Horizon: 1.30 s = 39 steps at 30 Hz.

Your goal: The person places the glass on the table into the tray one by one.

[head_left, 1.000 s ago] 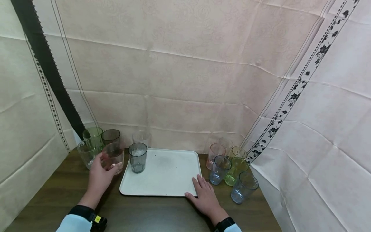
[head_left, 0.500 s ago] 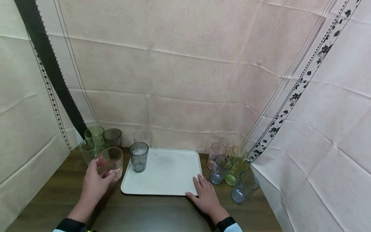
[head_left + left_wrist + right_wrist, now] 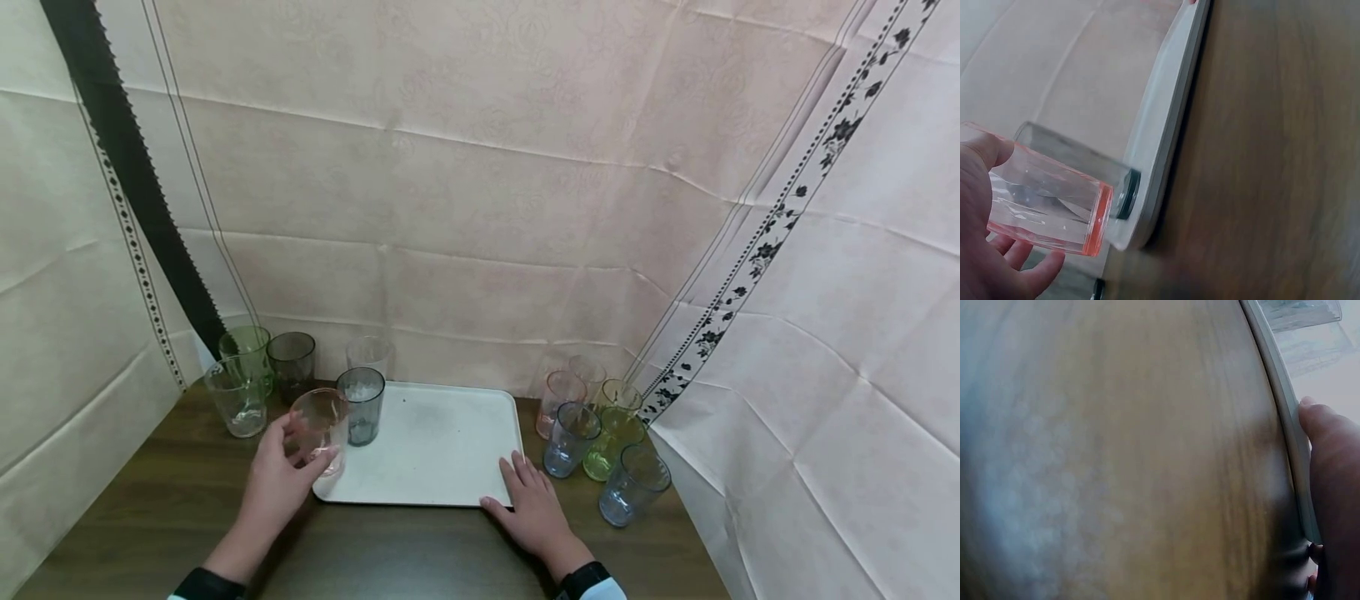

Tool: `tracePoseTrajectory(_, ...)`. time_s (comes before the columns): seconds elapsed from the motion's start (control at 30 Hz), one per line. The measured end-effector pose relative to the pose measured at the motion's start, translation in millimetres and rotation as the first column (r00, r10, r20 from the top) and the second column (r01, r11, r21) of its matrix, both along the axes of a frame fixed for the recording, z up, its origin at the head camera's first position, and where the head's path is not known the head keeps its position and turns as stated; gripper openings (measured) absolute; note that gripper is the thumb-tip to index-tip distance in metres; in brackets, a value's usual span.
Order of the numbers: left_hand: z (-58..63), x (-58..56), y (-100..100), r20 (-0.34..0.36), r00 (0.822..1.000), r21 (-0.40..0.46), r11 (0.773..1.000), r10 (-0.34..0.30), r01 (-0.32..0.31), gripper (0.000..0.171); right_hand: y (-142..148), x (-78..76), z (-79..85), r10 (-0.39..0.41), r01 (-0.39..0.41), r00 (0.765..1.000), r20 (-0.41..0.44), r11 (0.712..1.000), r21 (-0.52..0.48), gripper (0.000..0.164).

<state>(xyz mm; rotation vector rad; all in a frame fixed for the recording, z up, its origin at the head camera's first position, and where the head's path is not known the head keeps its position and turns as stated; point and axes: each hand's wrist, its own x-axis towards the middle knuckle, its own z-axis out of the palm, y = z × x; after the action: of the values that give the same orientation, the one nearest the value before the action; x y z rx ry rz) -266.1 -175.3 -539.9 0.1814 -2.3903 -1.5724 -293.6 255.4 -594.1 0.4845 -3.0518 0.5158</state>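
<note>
The left hand point(image 3: 279, 477) is clamped round a pink-tinted glass point(image 3: 324, 423); the outstretched right hand point(image 3: 527, 507) touches the white tray point(image 3: 442, 450) at its near right corner.

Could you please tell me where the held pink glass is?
In the head view, the pink glass is left of centre in the left hand, just left of the grey glass on the white tray.
</note>
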Motion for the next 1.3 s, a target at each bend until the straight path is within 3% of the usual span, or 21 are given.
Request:
tracePoseTrajectory(0.23,-2.6,2.7,15,-0.025,0.998,-0.009,0.998,-0.062,0.062,0.087,-1,-0.4,0.1,-0.003,0.003,1.0,-0.008,1.0,-0.006,0.093)
tracePoseTrajectory(0.8,-9.0,2.3,27,-0.001,0.993,0.032,0.993,-0.115,0.115,0.087,0,-0.2,-2.1,-0.012,0.012,1.0,-0.004,1.0,-0.016,0.094)
tracePoseTrajectory(1.3,-18.5,-3.1,27,0.019,0.993,0.03,0.993,-0.113,0.113,0.085,-1,0.8,0.2,-0.01,0.01,1.0,-0.01,1.0,-0.021,0.091)
